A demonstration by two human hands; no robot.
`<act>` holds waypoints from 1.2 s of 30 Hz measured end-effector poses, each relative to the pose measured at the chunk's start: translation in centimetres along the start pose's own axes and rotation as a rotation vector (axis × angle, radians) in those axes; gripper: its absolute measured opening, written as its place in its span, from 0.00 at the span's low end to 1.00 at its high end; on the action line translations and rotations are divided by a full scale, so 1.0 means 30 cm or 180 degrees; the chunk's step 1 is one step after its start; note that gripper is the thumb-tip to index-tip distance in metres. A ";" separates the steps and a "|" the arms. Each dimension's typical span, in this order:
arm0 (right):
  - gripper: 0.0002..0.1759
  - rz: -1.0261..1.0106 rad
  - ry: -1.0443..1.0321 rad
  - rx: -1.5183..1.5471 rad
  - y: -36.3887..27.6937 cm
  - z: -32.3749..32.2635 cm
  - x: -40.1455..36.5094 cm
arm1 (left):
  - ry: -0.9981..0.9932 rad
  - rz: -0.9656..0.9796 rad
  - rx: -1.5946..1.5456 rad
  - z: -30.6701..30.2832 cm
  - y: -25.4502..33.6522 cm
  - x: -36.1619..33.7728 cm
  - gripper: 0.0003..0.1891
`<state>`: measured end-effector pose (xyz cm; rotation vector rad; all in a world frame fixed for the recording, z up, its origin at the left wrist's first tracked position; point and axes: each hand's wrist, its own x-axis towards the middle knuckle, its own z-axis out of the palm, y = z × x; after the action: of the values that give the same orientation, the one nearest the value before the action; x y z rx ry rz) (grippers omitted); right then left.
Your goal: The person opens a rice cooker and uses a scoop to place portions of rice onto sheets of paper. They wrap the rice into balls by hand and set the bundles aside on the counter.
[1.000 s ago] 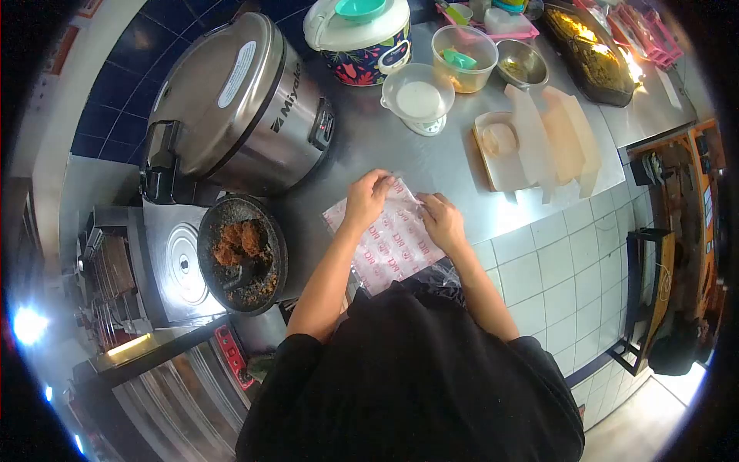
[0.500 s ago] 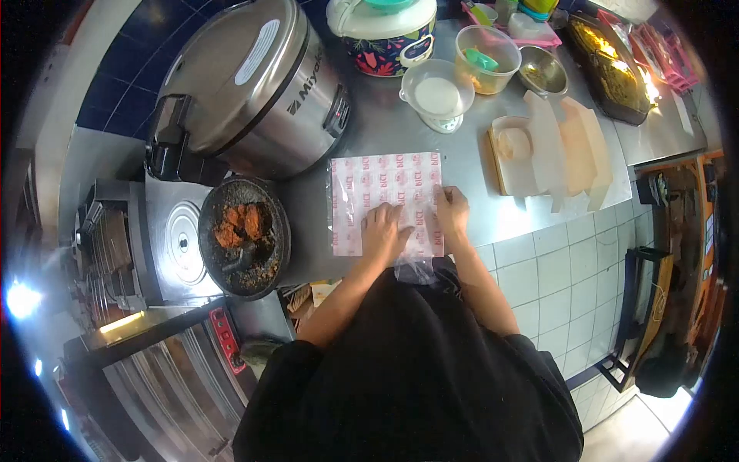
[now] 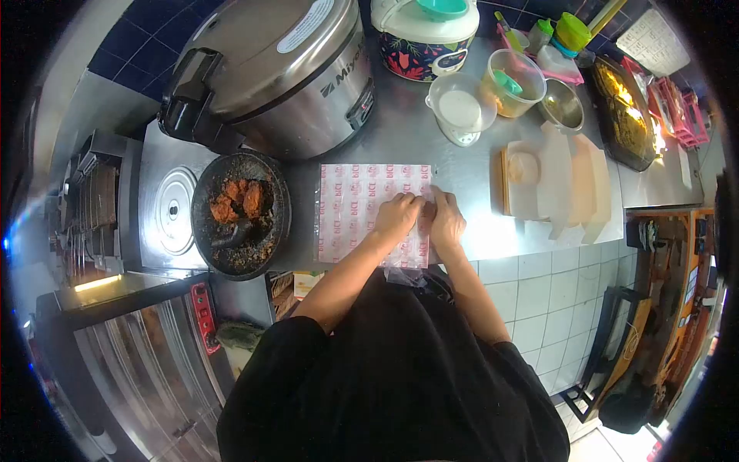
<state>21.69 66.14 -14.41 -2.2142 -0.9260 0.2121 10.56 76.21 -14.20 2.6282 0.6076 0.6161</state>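
A sheet of white paper with a red printed pattern (image 3: 358, 204) lies flat on the steel counter (image 3: 400, 135). My left hand (image 3: 396, 215) rests on its right part, fingers curled and pressing down. My right hand (image 3: 446, 219) sits right beside it at the sheet's right edge, fingers bent on the paper. The two hands touch each other. A bit of clear plastic (image 3: 404, 276) hangs off the counter edge under my wrists.
Left of the sheet stands a black stone mortar (image 3: 240, 215) with reddish paste. Behind are a large steel rice cooker (image 3: 277, 73), a flowered pot (image 3: 423, 38), a white cup (image 3: 460, 108), a tub with a green spoon (image 3: 512, 92) and brown paper sheets (image 3: 562, 181).
The crumpled sheet has been spread out flat on the counter. My hands came together at its right side, and the view shifted so the counter sits lower left.
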 end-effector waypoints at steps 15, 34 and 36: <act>0.11 -0.0906 0.0212 -0.0948 0.035 0.068 0.004 | -0.0250 -0.0900 -0.0734 0.087 -0.053 0.099 0.05; 0.08 -0.1265 0.0419 -0.0908 0.095 0.072 -0.009 | 0.1969 -0.3407 -0.1390 0.072 -0.463 0.139 0.14; 0.08 -0.1147 0.0259 -0.0920 0.098 0.047 -0.011 | 0.1650 -0.3131 -0.1011 0.040 -0.434 0.083 0.14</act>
<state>22.53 65.26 -17.46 -2.2413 -1.3572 -0.1899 8.99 88.03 -20.14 1.5574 1.6288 0.9287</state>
